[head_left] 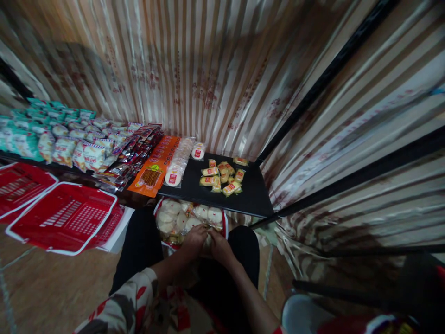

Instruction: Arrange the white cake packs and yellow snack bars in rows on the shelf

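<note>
Both hands pinching: left hand (pixel 195 241) and right hand (pixel 220 247) close together, fingers curled in on a pale wrapped piece (pixel 207 245) between them. Piece mostly hidden by the fingers and the light is dim, so probably a plastic-wrapped item, exact kind unclear. It sits over the near side of a red basket with a pale edge (pixel 226 226), between the person's knees. Basket holds round white wrapped cakes (pixel 167 217), some with red marks, plus yellowish packets at lower left.

Just beyond the basket: black shelf (pixel 255 197). On it, a loose cluster of small yellow packets (pixel 210 171), one apart at the back. Left of them, an overlapping row of round white packets (pixel 178 160), with a single round packet (pixel 198 151) just beside its far end. Next along, an orange pack (pixel 153 167), dark red shiny packets (pixel 134 157), white packets with striped tops (pixel 93 157), then teal packets (pixel 22 141) at far left.

Red baskets (pixel 66 215) lie on the floor at left. Striped curtain (pixel 156 60) behind, black poles (pixel 321 83) crossing at right.
</note>
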A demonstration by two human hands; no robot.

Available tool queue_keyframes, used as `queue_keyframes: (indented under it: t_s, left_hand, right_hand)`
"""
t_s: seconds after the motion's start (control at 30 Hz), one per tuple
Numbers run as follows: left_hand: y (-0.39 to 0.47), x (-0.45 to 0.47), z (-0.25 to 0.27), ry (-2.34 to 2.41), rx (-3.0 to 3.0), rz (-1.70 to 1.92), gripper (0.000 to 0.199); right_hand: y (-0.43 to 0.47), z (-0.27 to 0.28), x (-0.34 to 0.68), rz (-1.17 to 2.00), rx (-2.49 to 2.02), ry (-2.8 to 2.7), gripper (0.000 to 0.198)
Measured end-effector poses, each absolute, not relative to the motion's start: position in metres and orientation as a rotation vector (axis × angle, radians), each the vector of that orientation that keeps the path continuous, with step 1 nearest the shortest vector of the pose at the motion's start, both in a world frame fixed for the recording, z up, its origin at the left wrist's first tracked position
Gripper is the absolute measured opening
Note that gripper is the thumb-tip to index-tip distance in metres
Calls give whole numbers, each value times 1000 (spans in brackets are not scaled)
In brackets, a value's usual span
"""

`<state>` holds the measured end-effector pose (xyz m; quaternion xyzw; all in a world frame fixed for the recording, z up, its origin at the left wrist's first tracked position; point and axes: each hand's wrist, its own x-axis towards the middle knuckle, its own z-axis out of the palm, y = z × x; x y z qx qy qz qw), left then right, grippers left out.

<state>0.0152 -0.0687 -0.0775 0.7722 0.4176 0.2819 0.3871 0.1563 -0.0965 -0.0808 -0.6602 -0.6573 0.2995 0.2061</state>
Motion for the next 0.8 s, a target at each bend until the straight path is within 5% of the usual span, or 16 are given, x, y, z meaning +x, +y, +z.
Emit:
queue_keyframes:
  t_s: [0.8]
  left_hand:
    - [-18, -5, -28, 1370, 1825, 761, 14]
  right_hand:
    - [-67, -51, 144, 1032, -1640, -1491, 39]
